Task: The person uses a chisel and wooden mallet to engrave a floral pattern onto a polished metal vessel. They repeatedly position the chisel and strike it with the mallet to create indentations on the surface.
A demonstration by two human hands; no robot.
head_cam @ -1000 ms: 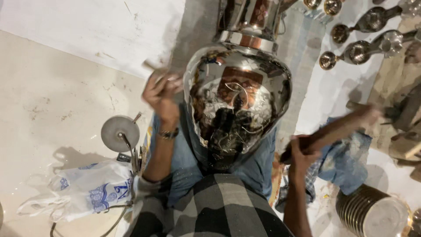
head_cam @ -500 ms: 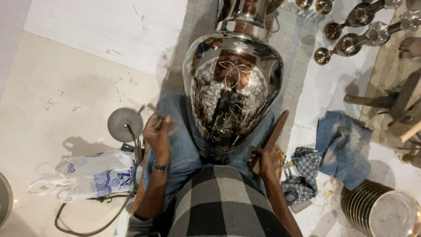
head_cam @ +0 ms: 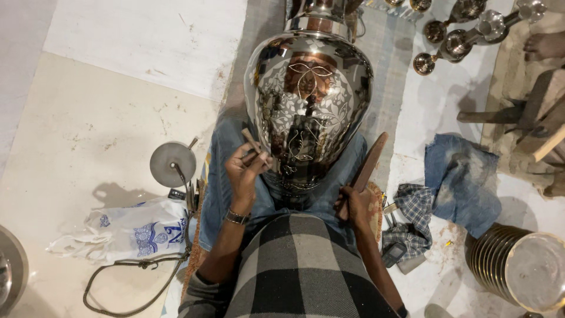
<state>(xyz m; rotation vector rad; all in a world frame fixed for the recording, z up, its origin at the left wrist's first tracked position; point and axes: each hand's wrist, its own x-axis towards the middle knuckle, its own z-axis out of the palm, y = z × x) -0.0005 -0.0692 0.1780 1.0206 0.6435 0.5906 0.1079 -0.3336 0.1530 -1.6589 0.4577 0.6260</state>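
- Vase [head_cam: 309, 100]: large, polished metal, bulbous body with a narrow neck, lying on its side across the person's lap, neck pointing away, base toward the belly. The surface carries a floral pattern.
- Handling, as I judge it: rigid and fairly heavy for its bulk, likely hollow. The mirror finish looks slippery and will mark or dent under a careless blow. The round belly would roll if the thighs did not cradle it. Best purchase seems to be the neck or the foot ring, not the smooth belly.
- Left hand [head_cam: 246, 169]: curled shut around a punch [head_cam: 252, 142], a short rod pinched in the fingertips, its working end set against the vase's lower left flank. The hand touches or all but touches the metal there.
- Right hand [head_cam: 353, 203]: closed around the lower end of a mallet [head_cam: 366, 168], a flat wooden stick slanting up along the vase's right side, just beside it. Contact with the vase cannot be told.
- The vase thus lies between the two hands, ahead of the wrists.
- Around, on the floor: a disc on a stand [head_cam: 172, 164] and a plastic bag [head_cam: 132, 229] to the left; blue cloth [head_cam: 462, 176], checked cloth [head_cam: 415, 206] and a metal drum [head_cam: 521, 265] to the right; goblets [head_cam: 459, 38] at far right.
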